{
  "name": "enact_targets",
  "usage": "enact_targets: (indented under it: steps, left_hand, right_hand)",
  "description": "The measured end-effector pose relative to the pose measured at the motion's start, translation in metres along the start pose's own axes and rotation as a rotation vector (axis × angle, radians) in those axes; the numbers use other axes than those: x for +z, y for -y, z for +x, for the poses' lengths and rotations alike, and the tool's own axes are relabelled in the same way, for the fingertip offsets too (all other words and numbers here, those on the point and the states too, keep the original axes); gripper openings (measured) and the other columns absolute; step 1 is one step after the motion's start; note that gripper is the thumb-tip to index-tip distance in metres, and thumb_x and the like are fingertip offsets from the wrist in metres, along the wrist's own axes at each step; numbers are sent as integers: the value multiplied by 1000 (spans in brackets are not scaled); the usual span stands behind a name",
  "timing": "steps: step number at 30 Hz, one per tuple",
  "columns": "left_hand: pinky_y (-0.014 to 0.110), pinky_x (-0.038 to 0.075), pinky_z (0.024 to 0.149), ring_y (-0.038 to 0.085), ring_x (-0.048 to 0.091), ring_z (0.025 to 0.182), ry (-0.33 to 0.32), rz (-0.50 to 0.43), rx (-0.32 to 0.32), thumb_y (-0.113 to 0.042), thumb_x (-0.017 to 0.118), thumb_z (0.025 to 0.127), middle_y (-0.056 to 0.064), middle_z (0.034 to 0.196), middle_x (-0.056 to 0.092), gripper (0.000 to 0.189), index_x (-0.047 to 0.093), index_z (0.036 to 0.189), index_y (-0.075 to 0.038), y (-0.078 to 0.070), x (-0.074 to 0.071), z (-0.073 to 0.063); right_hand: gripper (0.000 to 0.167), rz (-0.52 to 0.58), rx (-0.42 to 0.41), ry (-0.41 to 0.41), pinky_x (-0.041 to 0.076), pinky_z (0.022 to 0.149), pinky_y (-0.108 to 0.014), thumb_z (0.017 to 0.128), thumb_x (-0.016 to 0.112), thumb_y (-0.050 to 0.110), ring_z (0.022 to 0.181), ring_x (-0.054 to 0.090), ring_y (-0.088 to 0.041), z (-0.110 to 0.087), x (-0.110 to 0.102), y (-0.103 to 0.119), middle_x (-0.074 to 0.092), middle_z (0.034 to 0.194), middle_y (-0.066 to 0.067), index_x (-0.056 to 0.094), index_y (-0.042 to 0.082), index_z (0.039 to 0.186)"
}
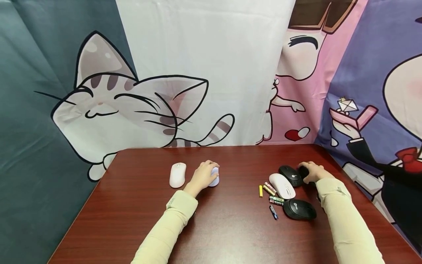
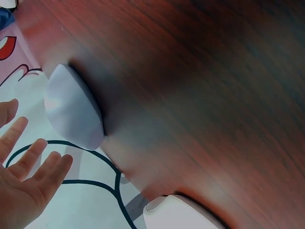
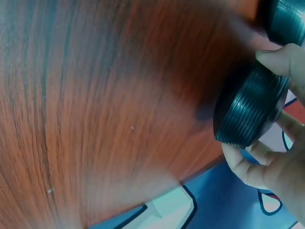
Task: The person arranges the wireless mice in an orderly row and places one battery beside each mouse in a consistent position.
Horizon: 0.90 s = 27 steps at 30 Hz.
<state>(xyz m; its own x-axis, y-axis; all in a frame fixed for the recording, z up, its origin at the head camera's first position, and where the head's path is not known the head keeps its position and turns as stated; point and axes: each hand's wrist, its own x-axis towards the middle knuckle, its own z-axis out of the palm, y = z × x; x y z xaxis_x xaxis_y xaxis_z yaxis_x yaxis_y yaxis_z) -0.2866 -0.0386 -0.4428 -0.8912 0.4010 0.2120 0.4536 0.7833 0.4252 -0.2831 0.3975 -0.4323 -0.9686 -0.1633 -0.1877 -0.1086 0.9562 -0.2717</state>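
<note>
My left hand point(image 1: 202, 176) is beside a lavender computer mouse point(image 1: 215, 176) that sits on the table. In the left wrist view its fingers point(image 2: 35, 160) are spread and apart from that mouse. A white mouse point(image 1: 178, 175) lies to the left of this hand. At the table's right side, my right hand point(image 1: 314, 171) grips a black mouse with ridged sides point(image 3: 250, 107), thumb at one end and fingers at the other. Another black mouse point(image 1: 291, 175) lies just left of it, partly visible in the right wrist view too.
Nearer me on the right lie a white mouse point(image 1: 282, 186) and a black mouse point(image 1: 299, 209). Left of them are several batteries point(image 1: 276, 200), including a yellow one point(image 1: 261, 191) and a blue one point(image 1: 273, 212). A cartoon-printed cloth point(image 1: 211, 44) hangs behind the brown table point(image 1: 224, 227).
</note>
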Motion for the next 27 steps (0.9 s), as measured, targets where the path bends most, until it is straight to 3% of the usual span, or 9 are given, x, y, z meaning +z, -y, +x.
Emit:
enact_targets:
  steps: [9,19,27]
  left_hand:
    - [48,50,84,33,54,113,24,28,-16,-15,65,86,13,123,58,31,65,117,-9,1,1,1]
    - [46,50,85,33,54,112,71,90,-51,-15,68,85,15,124,58,33,65,117,-6,0,6,4]
    - [44,50,87,34,55,111,96,168,-42,-13,72,81,16,125,57,35,66,115,-5,2,7,7]
  right_hand:
    - [64,20,104,-87,40,73,-68,73,69,21,93,36,-59,-2,-18,13,33,118,-41,42,-3,126]
    - [62,31,83,-126,40,80,-65,81,62,31,97,38,-61,13,-23,47,31,117,-45,39,-2,129]
    - [63,31,-19,-154,40,81,-62,78,63,30,95,43,-60,19,-24,92,35,118,-45,43,-1,129]
